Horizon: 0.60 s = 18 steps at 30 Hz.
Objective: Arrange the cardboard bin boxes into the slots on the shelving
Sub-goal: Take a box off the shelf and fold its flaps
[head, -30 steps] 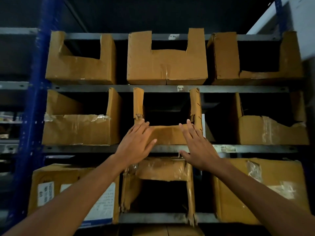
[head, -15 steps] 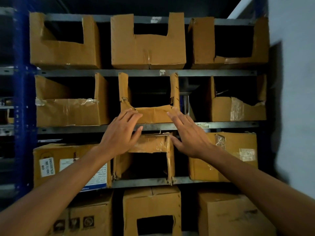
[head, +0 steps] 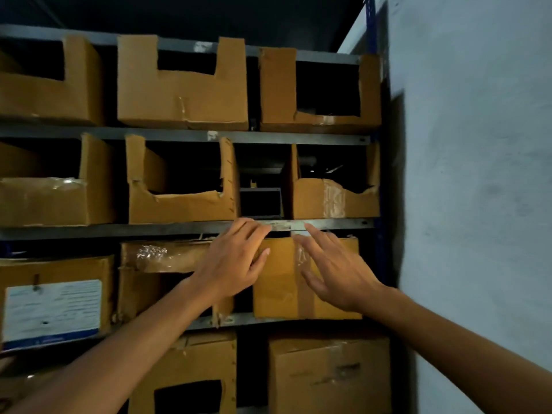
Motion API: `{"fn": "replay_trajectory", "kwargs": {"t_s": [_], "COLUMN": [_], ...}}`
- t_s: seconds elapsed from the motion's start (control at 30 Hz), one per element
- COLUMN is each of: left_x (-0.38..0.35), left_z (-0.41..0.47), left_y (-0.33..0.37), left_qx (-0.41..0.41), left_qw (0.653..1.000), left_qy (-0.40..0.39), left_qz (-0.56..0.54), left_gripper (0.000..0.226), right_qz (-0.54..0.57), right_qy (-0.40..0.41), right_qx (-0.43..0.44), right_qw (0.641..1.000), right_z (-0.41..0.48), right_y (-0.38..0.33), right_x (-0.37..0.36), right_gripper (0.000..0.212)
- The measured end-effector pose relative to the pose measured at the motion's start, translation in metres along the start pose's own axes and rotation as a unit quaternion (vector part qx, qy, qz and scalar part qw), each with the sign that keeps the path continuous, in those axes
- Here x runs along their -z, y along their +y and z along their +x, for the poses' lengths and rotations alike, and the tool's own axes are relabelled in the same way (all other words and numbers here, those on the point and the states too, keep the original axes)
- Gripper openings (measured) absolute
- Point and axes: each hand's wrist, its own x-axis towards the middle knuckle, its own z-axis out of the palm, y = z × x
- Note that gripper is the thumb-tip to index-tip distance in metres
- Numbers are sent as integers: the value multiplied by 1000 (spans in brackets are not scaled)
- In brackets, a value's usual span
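Observation:
Cardboard bin boxes fill a metal shelving unit. On the middle shelf a torn cut-out bin stands in its slot, with a dark gap to its right and another bin beyond. Below them sits a taped closed box and a crushed open bin to its left. My left hand reaches with straight fingers to the shelf rail and the closed box's top left corner. My right hand hovers flat with spread fingers over that box's front. Neither hand holds anything.
A pale wall runs close along the shelving's right side, next to a blue upright. The top shelf has three cut-out bins. A box with a white label sits lower left; more boxes stand on the bottom row.
Both hands left the middle-shelf torn bin and moved down and right to the closed box on the shelf below. The view swung right, toward the wall.

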Motion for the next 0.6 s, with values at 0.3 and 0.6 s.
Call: {"fn": "replay_trajectory", "kwargs": {"t_s": [0.3,0.6], "left_x": [-64,-137], "left_z": [24,30], "left_y": [47,32], "left_qx": [28,59], "left_qw": [998,992], "left_qy": [-53,-106], "left_qz": [0,33], "left_gripper": [46,42], "right_qz": [-12,7], "right_qy": [-51,-87], "right_qx": [-36,-54], "right_qw": [998,995], "right_z": [-52,-38], "right_y": [91,137], "right_x": [-4,-57], "right_gripper": [60,56]}}
